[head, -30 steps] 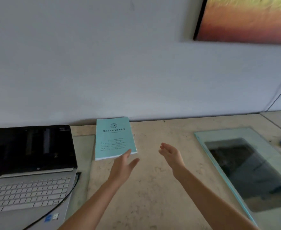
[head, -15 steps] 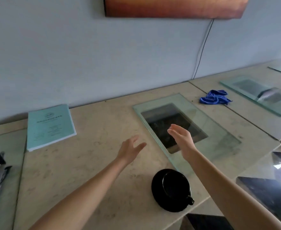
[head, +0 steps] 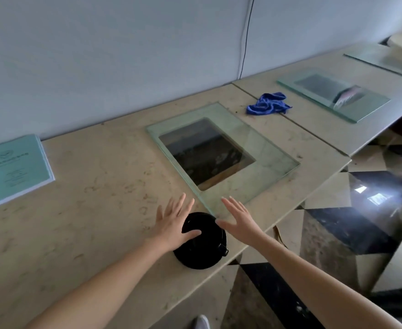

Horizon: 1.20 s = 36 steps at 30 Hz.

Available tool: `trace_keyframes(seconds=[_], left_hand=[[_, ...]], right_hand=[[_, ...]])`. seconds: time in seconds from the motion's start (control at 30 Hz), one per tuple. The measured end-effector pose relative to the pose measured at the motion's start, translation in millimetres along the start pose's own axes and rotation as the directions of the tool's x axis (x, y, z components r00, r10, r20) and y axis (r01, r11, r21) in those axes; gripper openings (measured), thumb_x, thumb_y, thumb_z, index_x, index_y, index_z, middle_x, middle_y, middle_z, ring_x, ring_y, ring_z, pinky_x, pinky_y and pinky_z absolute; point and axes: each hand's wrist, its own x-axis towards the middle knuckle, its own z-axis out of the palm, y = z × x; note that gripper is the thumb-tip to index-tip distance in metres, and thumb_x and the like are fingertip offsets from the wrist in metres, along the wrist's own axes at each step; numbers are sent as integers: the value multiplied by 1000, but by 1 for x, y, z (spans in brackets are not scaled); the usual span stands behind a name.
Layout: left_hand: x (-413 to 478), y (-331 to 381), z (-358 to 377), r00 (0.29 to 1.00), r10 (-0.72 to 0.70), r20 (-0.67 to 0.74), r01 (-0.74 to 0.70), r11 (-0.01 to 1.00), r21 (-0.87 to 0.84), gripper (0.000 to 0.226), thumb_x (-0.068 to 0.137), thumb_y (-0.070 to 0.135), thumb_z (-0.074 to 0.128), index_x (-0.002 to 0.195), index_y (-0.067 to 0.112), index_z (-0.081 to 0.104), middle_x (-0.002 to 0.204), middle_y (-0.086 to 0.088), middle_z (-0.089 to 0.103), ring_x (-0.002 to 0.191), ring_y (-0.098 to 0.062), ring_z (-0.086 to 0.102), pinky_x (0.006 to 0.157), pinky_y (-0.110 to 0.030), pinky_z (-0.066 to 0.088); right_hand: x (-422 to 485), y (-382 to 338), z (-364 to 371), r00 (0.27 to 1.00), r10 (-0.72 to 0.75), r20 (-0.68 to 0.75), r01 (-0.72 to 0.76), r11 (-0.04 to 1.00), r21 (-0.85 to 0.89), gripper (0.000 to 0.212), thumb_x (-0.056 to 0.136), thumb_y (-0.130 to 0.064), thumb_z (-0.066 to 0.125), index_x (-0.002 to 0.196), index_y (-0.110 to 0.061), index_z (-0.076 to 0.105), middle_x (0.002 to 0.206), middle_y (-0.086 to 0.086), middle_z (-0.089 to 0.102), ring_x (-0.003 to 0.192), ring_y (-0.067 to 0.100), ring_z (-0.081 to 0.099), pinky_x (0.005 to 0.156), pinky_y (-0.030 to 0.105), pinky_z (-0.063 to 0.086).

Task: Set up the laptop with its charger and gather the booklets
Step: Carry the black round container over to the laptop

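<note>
- your left hand is flat and holds nothing, fingers straight and spread. its thumb lies over the rim of a black cup and saucer near the front edge of the tabletop.
- your right hand is just as flat and empty, beside the left, over the near corner of a glass pane.
- you cannot tell whether either hand touches the saucer.
- the teal booklet lies flat at the far left, well apart from both hands.
- a blue cloth sits crumpled beyond the pane.
</note>
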Motion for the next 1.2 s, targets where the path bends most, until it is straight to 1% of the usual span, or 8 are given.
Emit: trace_keyframes(seconds=[0.1, 0.2, 0.37, 0.53, 0.63, 0.8, 1.07, 1.2], left_hand=[[-9, -2, 17, 1000, -10, -18, 12, 993, 115, 92, 71, 86, 13, 143, 42, -23, 153, 9, -32, 144, -21, -25, 114, -55, -8], [-14, -6, 25, 998, -17, -55, 23, 995, 100, 87, 74, 83, 10, 145, 41, -18, 152, 11, -30, 146, -20, -21, 115, -53, -7], [-17, -8, 28, 997, -73, 1, 73, 997, 16, 78, 76, 81, 12, 139, 51, -23, 159, 8, -20, 147, -25, -12, 116, -54, 2], [-22, 2, 31, 987, -93, 130, 144, 870, -471, 74, 89, 58, 44, 136, 59, -13, 159, -7, -14, 148, -27, -7, 117, -47, 11], [-23, 6, 28, 984, -99, 150, 168, 800, -576, 73, 90, 48, 50, 145, 50, 1, 160, -9, 0, 148, -24, 0, 118, -50, 14], [-26, 13, 26, 988, -127, 86, 151, 730, -666, 72, 88, 31, 61, 148, 30, 21, 152, -7, 24, 140, -20, 26, 116, -37, 25], [-54, 4, 35, 963, -254, 86, 224, 589, -777, 67, 86, 20, 66, 144, 25, 34, 150, -8, 32, 143, -21, 25, 117, -45, 23], [-87, -17, 33, 940, -336, 55, 234, 521, -821, 64, 85, 14, 66, 142, 21, 38, 147, -3, 39, 138, -18, 33, 116, -39, 28]], right_hand=[[-9, 11, 23, 992, -54, 114, 81, 967, -243, 77, 84, -70, 40, 146, -50, -1, 160, -12, -10, 146, 23, -15, 116, 58, 1], [-10, 13, 31, 989, -81, 121, 113, 953, -281, 73, 86, -70, 32, 145, -49, -5, 160, -12, -11, 146, 23, -16, 115, 57, -2], [-10, 14, 32, 986, -75, 148, 100, 980, -174, 73, 87, -68, 35, 145, -50, -4, 161, -13, 0, 148, 20, 1, 117, 49, 19], [-11, 11, 33, 987, -98, 130, 102, 995, -24, 69, 87, -60, 44, 145, -48, 9, 151, -13, 28, 129, 15, 44, 99, 32, 45], [-9, 12, 37, 988, -79, 134, 67, 994, 92, 69, 87, -51, 52, 146, -43, 18, 149, -9, 30, 127, 13, 42, 99, 28, 43], [-5, 10, 49, 989, 25, 147, -77, 927, 367, 59, 86, -28, 64, 139, -30, 38, 140, -4, 31, 124, 11, 36, 97, 24, 37], [-7, -4, 67, 977, 73, 203, -150, 905, 398, 56, 83, -9, 56, 134, -29, 45, 125, -1, 37, 119, 18, 40, 91, 28, 39], [-14, -37, 84, 971, 16, 237, -108, 918, 381, 55, 84, -8, 54, 135, -26, 45, 126, 0, 37, 119, 19, 41, 97, 32, 42]])
